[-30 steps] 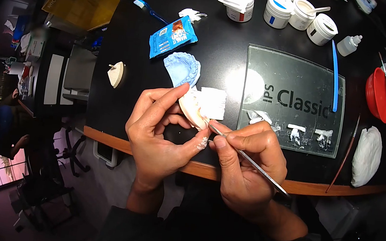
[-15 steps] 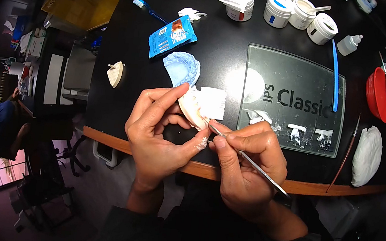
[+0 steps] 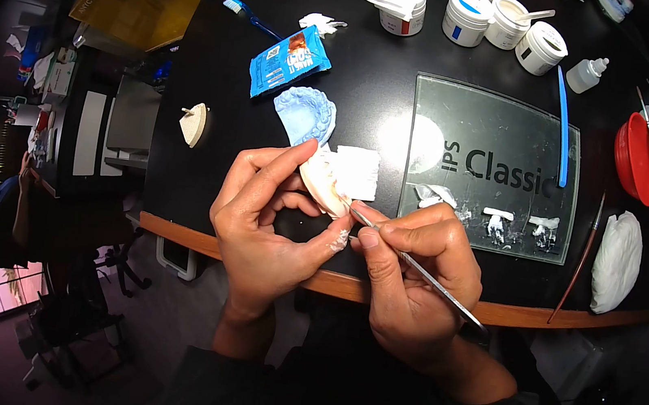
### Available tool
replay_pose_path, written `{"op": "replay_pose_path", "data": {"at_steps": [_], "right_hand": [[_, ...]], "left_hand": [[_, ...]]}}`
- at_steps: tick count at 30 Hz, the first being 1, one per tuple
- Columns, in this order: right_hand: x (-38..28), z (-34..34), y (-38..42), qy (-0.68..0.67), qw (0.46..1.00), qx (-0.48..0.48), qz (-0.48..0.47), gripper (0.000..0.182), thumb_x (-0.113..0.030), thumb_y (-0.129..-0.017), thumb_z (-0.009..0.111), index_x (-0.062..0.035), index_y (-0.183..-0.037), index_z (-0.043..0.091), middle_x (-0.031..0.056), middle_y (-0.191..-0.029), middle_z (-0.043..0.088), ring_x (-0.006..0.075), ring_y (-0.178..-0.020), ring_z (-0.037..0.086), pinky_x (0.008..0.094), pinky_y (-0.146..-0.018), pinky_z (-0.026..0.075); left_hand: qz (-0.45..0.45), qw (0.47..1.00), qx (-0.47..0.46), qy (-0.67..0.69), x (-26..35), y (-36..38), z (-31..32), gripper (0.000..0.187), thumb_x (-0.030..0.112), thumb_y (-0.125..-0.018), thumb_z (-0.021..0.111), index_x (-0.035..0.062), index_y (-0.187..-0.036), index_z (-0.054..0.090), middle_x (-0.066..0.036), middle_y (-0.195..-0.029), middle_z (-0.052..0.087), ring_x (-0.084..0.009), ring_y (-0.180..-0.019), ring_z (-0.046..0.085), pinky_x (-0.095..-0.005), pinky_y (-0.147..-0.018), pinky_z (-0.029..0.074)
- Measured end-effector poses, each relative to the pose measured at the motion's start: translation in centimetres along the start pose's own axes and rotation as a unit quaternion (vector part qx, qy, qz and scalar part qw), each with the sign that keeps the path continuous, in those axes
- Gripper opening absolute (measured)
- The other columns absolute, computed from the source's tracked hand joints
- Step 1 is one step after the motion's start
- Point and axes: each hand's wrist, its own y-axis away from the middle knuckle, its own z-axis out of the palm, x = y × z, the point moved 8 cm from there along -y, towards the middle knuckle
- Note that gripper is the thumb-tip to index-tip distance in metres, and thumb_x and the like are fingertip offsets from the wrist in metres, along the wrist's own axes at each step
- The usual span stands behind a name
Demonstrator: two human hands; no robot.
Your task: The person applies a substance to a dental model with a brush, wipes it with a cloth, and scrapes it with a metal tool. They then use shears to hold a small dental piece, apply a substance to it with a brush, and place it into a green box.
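Beyond our fingertips spreads the black table (image 3: 372, 86), and on it, up and to the right of our right knuckles, lies the glass mixing slab (image 3: 497, 135) with white dabs of paste near its lower edge. Farther right of the slab sit a red bowl (image 3: 638, 158) and a crumpled white cloth (image 3: 617, 261); straight above our left forefinger rests a blue dental cast (image 3: 306, 115), with a blue packet (image 3: 290, 60) above that and white jars (image 3: 496, 20) far beyond. Our left hand (image 3: 268, 228) curls palm-inward, forefinger stretched over the top and thumb pressed from below, fingers clamped on the pale dental model (image 3: 323, 184), which is held just off the table edge with a white tissue square (image 3: 357, 170) behind it. Our right hand (image 3: 412, 284) pinches the thin metal instrument (image 3: 414, 268) pen-fashion, thumb and forefinger closed tight near its tip, the handle running back over the wrist. The tip meets the model's lower edge beside our left thumb, which carries a white smear. We judge the work goes best with the two thumbs braced close together, light short strokes, and the model turned by the left fingers rather than the tool arm.
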Motion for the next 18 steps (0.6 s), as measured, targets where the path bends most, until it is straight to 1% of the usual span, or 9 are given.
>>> {"op": "replay_pose_path", "data": {"at_steps": [5, 14, 18], "right_hand": [[0.02, 0.03, -0.03, 0.0, 1.0, 0.0, -0.004, 0.015, 0.012, -0.086, 0.074, 0.0061, -0.09, 0.061, 0.0155, -0.084, 0.063, 0.0203, -0.077, 0.07, 0.0331, -0.078, 0.066], [0.01, -0.02, 0.01, 0.011, 1.0, 0.0, -0.012, 0.016, 0.011, -0.085, 0.075, 0.0055, -0.089, 0.061, 0.0153, -0.084, 0.063, 0.0226, -0.079, 0.073, 0.0311, -0.074, 0.064], [0.06, -0.02, 0.03, 0.012, 1.0, 0.003, -0.007, 0.016, 0.011, -0.085, 0.075, 0.0056, -0.089, 0.061, 0.0153, -0.084, 0.063, 0.0229, -0.079, 0.073, 0.0311, -0.074, 0.064]], "left_hand": [[0.001, 1.0, -0.001, -0.001, 0.05, -0.04, 0.01, 0.066, -0.011, -0.067, 0.087, -0.0058, -0.129, 0.066, -0.011, -0.115, 0.059, -0.0105, -0.093, 0.066, -0.0196, -0.073, 0.059], [-0.003, 1.0, 0.004, -0.003, -0.04, -0.01, -0.04, 0.065, -0.011, -0.067, 0.087, -0.0056, -0.128, 0.067, -0.011, -0.116, 0.059, -0.0109, -0.093, 0.068, -0.0192, -0.073, 0.06], [-0.001, 1.0, 0.006, -0.008, 0.05, -0.07, -0.04, 0.063, -0.01, -0.067, 0.087, -0.0054, -0.127, 0.068, -0.011, -0.115, 0.06, -0.0107, -0.092, 0.069, -0.019, -0.073, 0.06]]}}
